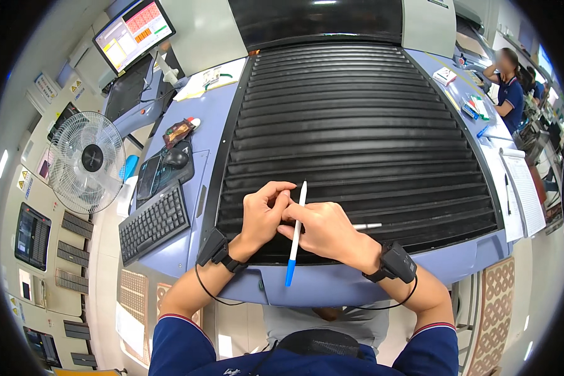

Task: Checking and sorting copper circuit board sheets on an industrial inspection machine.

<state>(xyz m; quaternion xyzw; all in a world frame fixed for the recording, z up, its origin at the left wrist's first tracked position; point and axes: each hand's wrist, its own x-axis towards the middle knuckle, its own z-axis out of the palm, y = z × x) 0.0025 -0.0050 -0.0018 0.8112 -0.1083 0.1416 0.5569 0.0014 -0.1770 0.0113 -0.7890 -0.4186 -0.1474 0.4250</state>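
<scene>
A white pen [299,219] with a blue cap slants across my right hand [326,229], its capped end toward me. The fingers of that hand are closed around the pen's middle. My left hand [263,213] is curled with its fingertips pressed together against the right fingers. Whatever sits between the left fingertips is too small or hidden to make out. Both hands are above the near end of a black ribbed bed [351,150]. A thin white stick [366,225] shows just right of my right hand, its other end hidden behind that hand.
To the left are a keyboard [155,222], a mouse [175,158], a fan [93,158] and a monitor [135,34]. An open notebook [525,191] with a dark pen lies at the right edge. Farther right, another person [511,91] sits by a bench.
</scene>
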